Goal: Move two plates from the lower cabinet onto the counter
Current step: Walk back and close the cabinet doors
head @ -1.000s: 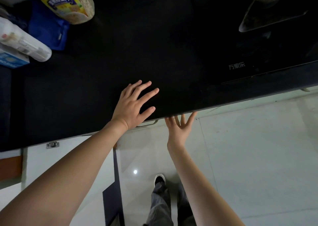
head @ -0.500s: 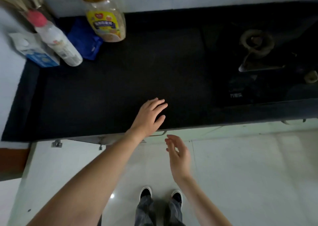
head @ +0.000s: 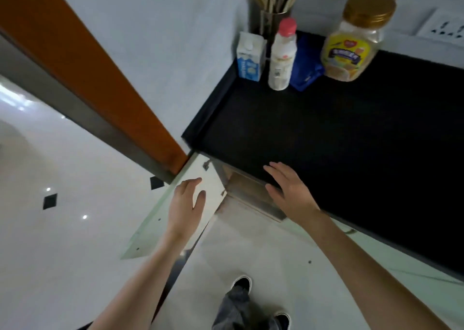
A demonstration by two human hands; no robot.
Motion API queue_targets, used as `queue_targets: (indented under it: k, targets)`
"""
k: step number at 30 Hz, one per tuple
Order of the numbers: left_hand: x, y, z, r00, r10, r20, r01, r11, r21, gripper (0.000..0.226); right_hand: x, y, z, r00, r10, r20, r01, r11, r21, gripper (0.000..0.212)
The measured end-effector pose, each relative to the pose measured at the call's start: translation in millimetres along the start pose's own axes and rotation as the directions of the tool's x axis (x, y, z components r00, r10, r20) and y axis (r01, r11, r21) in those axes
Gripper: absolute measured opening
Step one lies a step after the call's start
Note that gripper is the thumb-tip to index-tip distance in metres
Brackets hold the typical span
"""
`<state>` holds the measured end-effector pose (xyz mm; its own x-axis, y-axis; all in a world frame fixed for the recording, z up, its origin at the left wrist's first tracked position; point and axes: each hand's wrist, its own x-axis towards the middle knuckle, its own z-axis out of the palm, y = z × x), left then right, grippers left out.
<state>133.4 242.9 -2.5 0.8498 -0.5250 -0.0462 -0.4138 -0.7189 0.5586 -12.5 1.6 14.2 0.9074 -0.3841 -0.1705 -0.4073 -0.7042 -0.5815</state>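
The black counter point(head: 351, 141) runs along the right. Below its front left corner, the white lower cabinet door point(head: 150, 234) stands swung out to the left. The cabinet opening point(head: 248, 191) shows only a shelf edge; no plates are visible. My left hand point(head: 187, 204) lies flat against the open door's inner face, fingers apart, holding nothing. My right hand point(head: 288, 191) hovers open at the counter's front edge, above the opening, also holding nothing.
At the counter's back left corner stand a milk carton point(head: 249, 61), a pink-capped bottle point(head: 282, 56), a blue pouch point(head: 305, 68), a gold-lidded jar point(head: 351, 40) and a chopstick holder point(head: 273, 5). An orange door frame point(head: 88, 61) borders the left. My shoes point(head: 241, 284) are on the white floor.
The view has swung left. The cabinet door, shut before, now stands open. My left hand left the counter top for the door; my right hand rose to the counter's edge.
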Motion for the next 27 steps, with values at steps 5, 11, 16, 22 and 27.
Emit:
queue_targets:
  k: [5,11,16,22,27]
  targets:
    - [2.4,-71.2,-22.7,0.961,-0.257,-0.100,0.268,0.956,0.122,0.047,54.6,20.3,10.8,0.977,-0.127,0.168,0.188,0.887,-0.421,0.059]
    - [5.5,-112.7,-15.4,0.904,-0.404,0.142,0.388,0.913,0.125,0.042,66.7,47.5,12.6,0.970,-0.206,0.132,0.244,0.867,-0.435,0.060]
    - [-0.3,-116.1,-12.9,0.885,-0.439,0.156,0.435,0.898,0.058,0.030,67.9,46.9,15.7,0.968,-0.229,0.101,0.250,0.888,-0.385,0.060]
    - [-18.6,-82.0,10.5,0.829,-0.439,0.346,0.518,0.836,-0.180,0.031,69.2,47.2,16.2,0.969,-0.234,0.079,0.247,0.898,-0.363,0.059]
    - [-26.6,-26.6,60.3,0.760,-0.498,0.418,0.644,0.496,-0.582,0.033,70.5,48.5,17.1,0.968,-0.243,0.057,0.246,0.896,-0.370,0.060]
